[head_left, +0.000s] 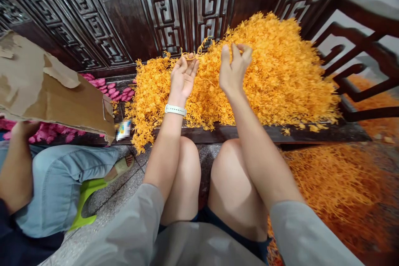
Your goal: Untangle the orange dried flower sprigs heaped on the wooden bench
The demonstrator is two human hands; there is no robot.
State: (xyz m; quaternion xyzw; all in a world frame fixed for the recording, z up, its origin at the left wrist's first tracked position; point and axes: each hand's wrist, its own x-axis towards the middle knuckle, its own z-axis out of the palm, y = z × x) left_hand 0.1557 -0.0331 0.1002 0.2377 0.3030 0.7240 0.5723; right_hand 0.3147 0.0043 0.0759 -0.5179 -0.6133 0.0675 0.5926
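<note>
My left hand [184, 75], palm turned up and a pale watch band on the wrist, pinches a thin orange plastic flower sprig [193, 55] at its fingertips. The sprig stretches toward the upper right. Apart from it, my right hand [235, 67] hovers over the pile with its fingers curled; whatever is at its fingertips is too small or hidden to make out. Beneath both hands a large heap of orange plastic flower pieces [280, 75] covers the dark wooden bench [218, 134].
A torn cardboard box [62, 95] stands on the left among pink flower pieces [118, 92]. A co-worker's jeans-clad leg [59, 183] and green stool [85, 203] are beside me. Carved wooden panels [131, 20] rise behind. More orange pieces [336, 187] lie at right.
</note>
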